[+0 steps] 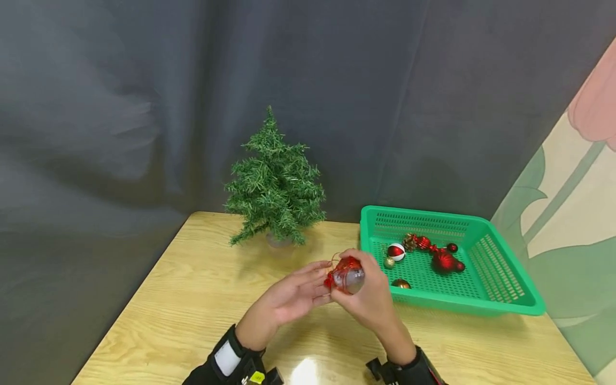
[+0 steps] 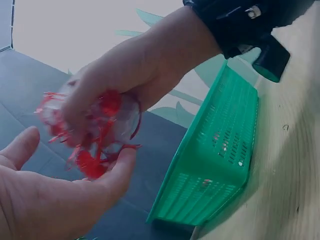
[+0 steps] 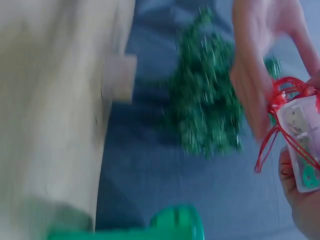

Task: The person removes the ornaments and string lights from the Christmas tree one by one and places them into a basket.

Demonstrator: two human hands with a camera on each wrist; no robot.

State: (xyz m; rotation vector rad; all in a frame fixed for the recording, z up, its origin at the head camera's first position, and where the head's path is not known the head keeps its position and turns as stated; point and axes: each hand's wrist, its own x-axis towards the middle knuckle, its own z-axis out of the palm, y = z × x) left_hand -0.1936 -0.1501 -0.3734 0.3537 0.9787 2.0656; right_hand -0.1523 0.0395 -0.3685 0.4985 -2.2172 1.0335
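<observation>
We see both hands meeting just in front of the green basket, at its near-left corner, with a clear bauble wrapped in red ribbon held between them above the wooden table. Our right hand curls its fingers over the top and sides of the bauble, gripping it firmly, which we judge keeps the round, slippery shell from rolling away. Our left hand lies more open beneath and beside it, palm turned up, fingers loosely extended, with the thumb and fingertips touching the red ribbon loops; from the left wrist view the bauble rests against that thumb, so this hand seems to steady or tease at the ribbon rather than carry the weight. Left of the basket and farther back stands a small artificial Christmas tree in a pale base, apart from the hands with open tabletop between. Inside the basket lie further ornaments: a red-and-white ball, a small gold ball, another gold ball, and a cluster of red ornaments. The basket's near wall stands just beside the right hand, while nothing lies between the hands and the tree.
</observation>
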